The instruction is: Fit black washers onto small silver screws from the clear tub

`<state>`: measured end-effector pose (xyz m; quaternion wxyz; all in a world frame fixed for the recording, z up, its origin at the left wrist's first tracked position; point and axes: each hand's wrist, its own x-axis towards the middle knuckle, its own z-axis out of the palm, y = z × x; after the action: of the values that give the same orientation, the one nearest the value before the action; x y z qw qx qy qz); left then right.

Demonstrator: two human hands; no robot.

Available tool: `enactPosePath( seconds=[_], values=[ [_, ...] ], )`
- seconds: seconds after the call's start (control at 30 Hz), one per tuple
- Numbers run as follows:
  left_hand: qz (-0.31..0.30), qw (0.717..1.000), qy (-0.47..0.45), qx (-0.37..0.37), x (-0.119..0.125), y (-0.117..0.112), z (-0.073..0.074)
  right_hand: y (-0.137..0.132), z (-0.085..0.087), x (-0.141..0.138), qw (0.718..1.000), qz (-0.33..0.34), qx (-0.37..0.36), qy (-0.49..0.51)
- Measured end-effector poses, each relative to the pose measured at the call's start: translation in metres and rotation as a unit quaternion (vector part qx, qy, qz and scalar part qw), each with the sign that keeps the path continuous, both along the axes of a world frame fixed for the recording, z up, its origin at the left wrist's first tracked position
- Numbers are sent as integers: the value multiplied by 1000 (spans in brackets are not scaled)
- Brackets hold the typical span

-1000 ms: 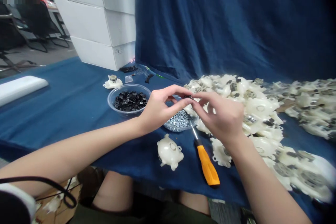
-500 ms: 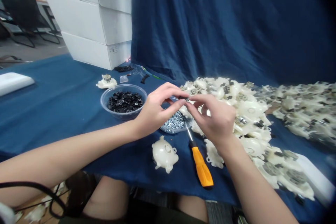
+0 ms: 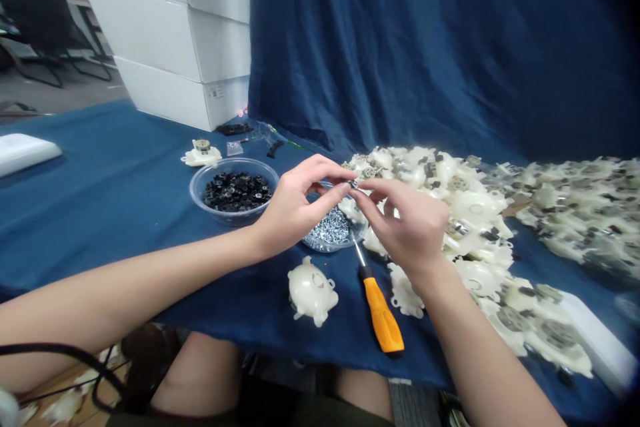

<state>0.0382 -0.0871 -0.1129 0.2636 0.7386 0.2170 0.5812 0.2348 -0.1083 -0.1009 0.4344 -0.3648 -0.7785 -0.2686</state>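
Note:
My left hand (image 3: 305, 200) and my right hand (image 3: 407, 217) meet fingertip to fingertip above a clear bowl of screws (image 3: 330, 228). Pinched between them is a small black part (image 3: 353, 184), mostly hidden by the fingers. Left of my left hand stands a clear bowl (image 3: 196, 199) full of similar small black parts (image 3: 236, 191). A screwdriver (image 3: 383, 317) with an orange handle lies below my right hand, its tip by the screw bowl. One cream plastic housing (image 3: 313, 291) rests on the blue cloth below my hands.
A heap of cream housings (image 3: 475, 210) covers the right side, with another pile (image 3: 585, 210) behind it. White boxes (image 3: 160, 33) are stacked at the back left. A single housing with a grey part (image 3: 201, 153) sits behind the black-parts bowl.
Both hands stay nearly in place, still pinching the small black part, with the fingertips shifting slightly around it. The whole view has moved a little.

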Motion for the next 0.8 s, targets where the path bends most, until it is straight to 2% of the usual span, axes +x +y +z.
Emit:
enactPosePath(
  seconds=[0.3,0.6,0.8],
  values=[
    [-13,1000,-17,-13,2,-2,-1,1,1,3,999,-13,20,-29],
    [-10,1000,-5,6,0,-2,0,1,1,4,998,-18,28,-62],
    [-11,1000,-3,13,0,-2,0,0,3,2,999,-19,26,-39]
  ],
)
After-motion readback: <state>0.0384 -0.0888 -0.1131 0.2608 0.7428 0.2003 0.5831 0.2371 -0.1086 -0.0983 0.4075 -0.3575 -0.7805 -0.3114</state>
